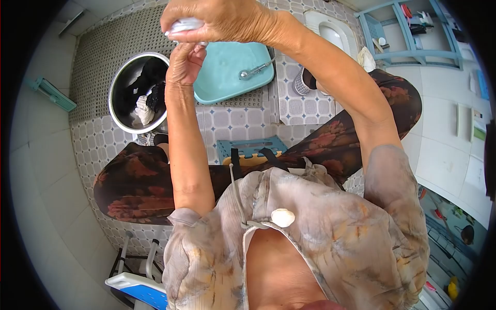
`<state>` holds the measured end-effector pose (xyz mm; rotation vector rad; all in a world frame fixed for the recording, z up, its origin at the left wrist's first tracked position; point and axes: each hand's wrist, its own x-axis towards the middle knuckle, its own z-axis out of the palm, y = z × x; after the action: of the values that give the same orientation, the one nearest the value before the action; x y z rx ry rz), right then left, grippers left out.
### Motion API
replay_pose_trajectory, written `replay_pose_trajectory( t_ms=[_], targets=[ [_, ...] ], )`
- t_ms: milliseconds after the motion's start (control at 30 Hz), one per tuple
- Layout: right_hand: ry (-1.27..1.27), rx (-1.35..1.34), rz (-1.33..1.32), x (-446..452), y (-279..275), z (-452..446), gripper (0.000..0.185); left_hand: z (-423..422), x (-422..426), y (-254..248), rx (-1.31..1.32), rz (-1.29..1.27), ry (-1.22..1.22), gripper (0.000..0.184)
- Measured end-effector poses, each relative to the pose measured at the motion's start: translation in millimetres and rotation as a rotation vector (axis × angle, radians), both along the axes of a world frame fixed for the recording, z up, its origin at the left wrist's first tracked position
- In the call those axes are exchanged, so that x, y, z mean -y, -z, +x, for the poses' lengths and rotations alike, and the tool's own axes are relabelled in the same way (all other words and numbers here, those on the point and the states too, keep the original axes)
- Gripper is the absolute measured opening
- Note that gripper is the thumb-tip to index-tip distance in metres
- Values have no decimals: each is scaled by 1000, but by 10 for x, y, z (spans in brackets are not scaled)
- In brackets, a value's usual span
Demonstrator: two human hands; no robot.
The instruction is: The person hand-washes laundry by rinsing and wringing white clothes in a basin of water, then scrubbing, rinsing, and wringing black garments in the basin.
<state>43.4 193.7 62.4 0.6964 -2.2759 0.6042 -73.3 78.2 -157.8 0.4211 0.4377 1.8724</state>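
Note:
Above the far edge of the turquoise basin (209,99), my right hand (222,21) is closed around a bunched white cloth (185,25). Just beneath it, my left hand (185,63) has its fingers curled up against the lower end of the same cloth, largely hidden by the right hand. Water seems to stand in the basin, and a shower head (245,74) lies over its right side. Left of my left forearm is a metal bowl (114,106) with black clothing (147,77) and a crumpled whitish cloth (143,110) inside.
My knees are spread around a blue plastic stool (225,149). A squat toilet (333,35) lies at the far right beside a blue shelf (413,54). A folding chair (137,284) stands behind at the left. Grey perforated matting (95,72) covers the far left floor.

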Motion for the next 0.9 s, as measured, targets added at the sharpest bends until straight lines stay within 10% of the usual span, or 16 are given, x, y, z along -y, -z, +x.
replay_pose_trajectory(
  t_ms=[233,500,567,633,900],
  targets=[
    [-144,113,194,157,120,34,25,253,52,-335,367,-42,-349,62],
    [-241,128,357,386,332,282,22,574,35,-936,584,2,3,60],
    [-142,64,107,343,351,295,18,528,-72,-747,836,146,46,55],
    [22,44,-205,258,372,350,16,511,-92,-872,503,-84,-313,30],
    [240,-12,-1816,149,912,366,20,672,-233,-1325,226,-55,-669,26]
  ],
)
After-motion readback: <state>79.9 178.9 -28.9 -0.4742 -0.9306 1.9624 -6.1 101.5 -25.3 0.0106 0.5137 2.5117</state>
